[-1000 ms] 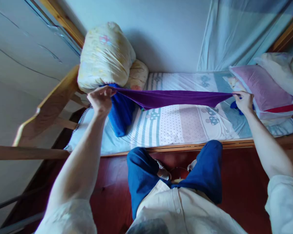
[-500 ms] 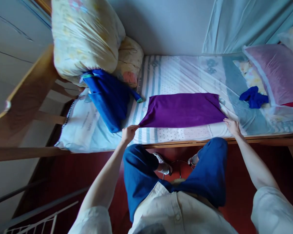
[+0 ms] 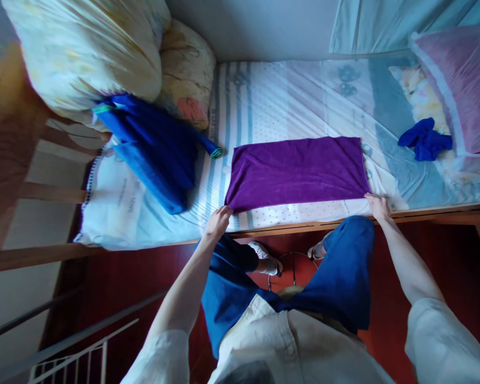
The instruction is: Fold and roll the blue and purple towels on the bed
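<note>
A purple towel (image 3: pixel 296 172) lies spread as a wide rectangle on the bed, its long side facing me. My left hand (image 3: pixel 219 220) is closed on its near left corner. At the near right corner, my right hand (image 3: pixel 378 207) pinches the cloth between thumb and fingers. The towel is mostly flat, with slight creases near the left end. To its left lies a blue garment (image 3: pixel 160 154) with green-trimmed edges, partly beneath a big yellowish bundle. A small crumpled blue cloth (image 3: pixel 426 140) rests to the right.
The yellowish bundle (image 3: pixel 92 48) and a patterned pillow (image 3: pixel 188 74) stand at the bed's left end. A pink cushion (image 3: pixel 460 85) sits at the right. A wooden bed rail (image 3: pixel 12 149) rises at left; a white metal rack (image 3: pixel 80 357) is at lower left.
The towel's near edge has come down onto the sheet and it now lies flatter and fuller. Both hands still hold its corners. The view has shifted slightly.
</note>
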`<action>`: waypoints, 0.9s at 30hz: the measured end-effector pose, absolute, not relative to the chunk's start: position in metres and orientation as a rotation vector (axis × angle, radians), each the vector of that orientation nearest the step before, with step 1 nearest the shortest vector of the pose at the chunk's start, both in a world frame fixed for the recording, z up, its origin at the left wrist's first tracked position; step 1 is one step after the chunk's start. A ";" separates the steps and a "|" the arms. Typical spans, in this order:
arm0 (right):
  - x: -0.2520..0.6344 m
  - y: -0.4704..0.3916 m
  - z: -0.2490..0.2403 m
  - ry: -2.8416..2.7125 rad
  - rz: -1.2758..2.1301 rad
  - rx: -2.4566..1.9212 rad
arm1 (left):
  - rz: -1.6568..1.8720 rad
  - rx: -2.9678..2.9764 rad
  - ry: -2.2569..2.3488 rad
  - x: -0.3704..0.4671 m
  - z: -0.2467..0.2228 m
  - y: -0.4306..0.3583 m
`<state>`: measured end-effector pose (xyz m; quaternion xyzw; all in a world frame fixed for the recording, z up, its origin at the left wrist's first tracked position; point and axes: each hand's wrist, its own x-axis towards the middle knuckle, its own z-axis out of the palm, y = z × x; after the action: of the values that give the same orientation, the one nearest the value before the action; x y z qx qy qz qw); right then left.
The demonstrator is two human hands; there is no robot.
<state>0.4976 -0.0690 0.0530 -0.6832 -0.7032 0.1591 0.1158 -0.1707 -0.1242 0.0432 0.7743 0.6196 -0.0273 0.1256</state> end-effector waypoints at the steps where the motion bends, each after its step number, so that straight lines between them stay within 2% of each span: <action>1: 0.501 -0.070 0.054 -2.069 0.461 -1.992 | -0.075 2.213 1.858 -0.171 0.043 -0.123; 6: 0.519 -0.083 0.060 -2.070 0.445 -1.926 | -0.028 2.075 2.030 -0.179 0.050 -0.129; 13: 0.524 -0.112 0.056 -2.025 0.472 -1.910 | -0.123 2.151 1.885 -0.186 0.054 -0.143; 19: 0.520 -0.121 0.053 -1.968 0.518 -2.030 | -0.194 2.233 1.741 -0.185 0.048 -0.149; 24: 0.516 -0.110 0.059 -2.136 0.562 -2.079 | -0.422 2.065 1.847 -0.170 0.047 -0.135; 27: 0.510 -0.092 0.072 -2.275 0.576 -2.270 | -0.353 2.112 1.831 -0.142 0.054 -0.108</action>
<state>0.5100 -0.0917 0.0723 -0.6940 -0.6954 0.1760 -0.0615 -0.1416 -0.1083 0.0541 0.7398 0.6414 -0.1236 0.1613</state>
